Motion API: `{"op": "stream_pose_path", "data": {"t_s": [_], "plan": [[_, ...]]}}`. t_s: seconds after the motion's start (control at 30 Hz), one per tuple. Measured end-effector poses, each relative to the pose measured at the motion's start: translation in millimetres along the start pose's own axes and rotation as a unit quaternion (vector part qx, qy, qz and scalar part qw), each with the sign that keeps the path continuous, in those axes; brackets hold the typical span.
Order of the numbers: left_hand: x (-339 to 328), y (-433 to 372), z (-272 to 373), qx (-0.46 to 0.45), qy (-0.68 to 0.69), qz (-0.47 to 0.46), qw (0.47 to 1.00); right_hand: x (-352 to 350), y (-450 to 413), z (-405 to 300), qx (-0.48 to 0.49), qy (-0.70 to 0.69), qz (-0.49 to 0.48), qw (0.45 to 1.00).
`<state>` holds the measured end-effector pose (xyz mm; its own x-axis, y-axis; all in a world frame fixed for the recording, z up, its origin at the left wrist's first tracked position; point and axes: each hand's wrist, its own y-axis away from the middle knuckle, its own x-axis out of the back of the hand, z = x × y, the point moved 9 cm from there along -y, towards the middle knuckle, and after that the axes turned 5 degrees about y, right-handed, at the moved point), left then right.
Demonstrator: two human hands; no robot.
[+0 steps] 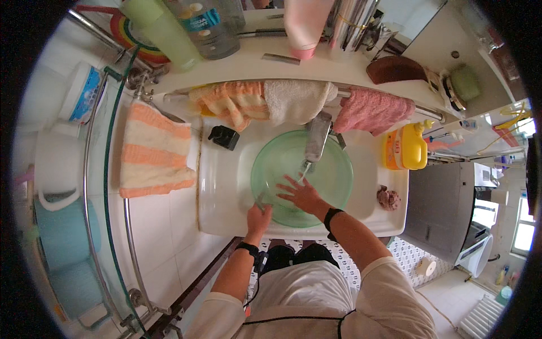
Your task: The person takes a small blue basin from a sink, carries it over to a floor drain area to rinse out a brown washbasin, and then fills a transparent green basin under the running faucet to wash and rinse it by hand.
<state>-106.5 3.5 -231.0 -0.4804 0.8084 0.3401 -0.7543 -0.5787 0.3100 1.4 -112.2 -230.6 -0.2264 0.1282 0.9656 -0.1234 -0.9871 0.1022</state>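
A pale green translucent basin (334,190) sits in the white washbasin (220,212) under a metal faucet (317,140), from which a thin stream of water runs. My left hand (259,217) grips the basin's lower left rim, thumb and fingers on either side of it. Over the basin, my right hand (301,195) is spread with fingers apart, the fingertips beside the water stream, holding nothing. Whether its fingers touch the water in the basin, I cannot tell.
Towels (296,101) hang from a rail behind the faucet. A black holder (224,137) is at the sink's left; a yellow pump bottle (413,146) and a crumpled brownish-pink thing (388,198) are at its right. Bottles and tubes (305,29) line the shelf above.
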Motion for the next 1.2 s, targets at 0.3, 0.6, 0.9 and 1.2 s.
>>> {"op": "stream_pose_path", "data": {"t_s": [0.3, 0.6, 0.9, 1.2], "plan": [[-7, 7, 2, 0.005, -0.011, -0.031, 0.999, 8, 57, 92, -0.3, -0.162, -0.182, 0.922], [37, -14, 71, -0.095, 0.032, 0.087, 0.991, 1, 65, -21, -0.121, -0.343, -0.225, 0.904], [34, -12, 184, -0.253, -0.08, 0.068, 0.962, -15, 100, 60, -0.199, -0.063, -0.22, 0.953], [26, -7, 198, -0.253, -0.089, 0.092, 0.959, 4, 46, -42, -0.133, -0.505, -0.074, 0.849]]}}
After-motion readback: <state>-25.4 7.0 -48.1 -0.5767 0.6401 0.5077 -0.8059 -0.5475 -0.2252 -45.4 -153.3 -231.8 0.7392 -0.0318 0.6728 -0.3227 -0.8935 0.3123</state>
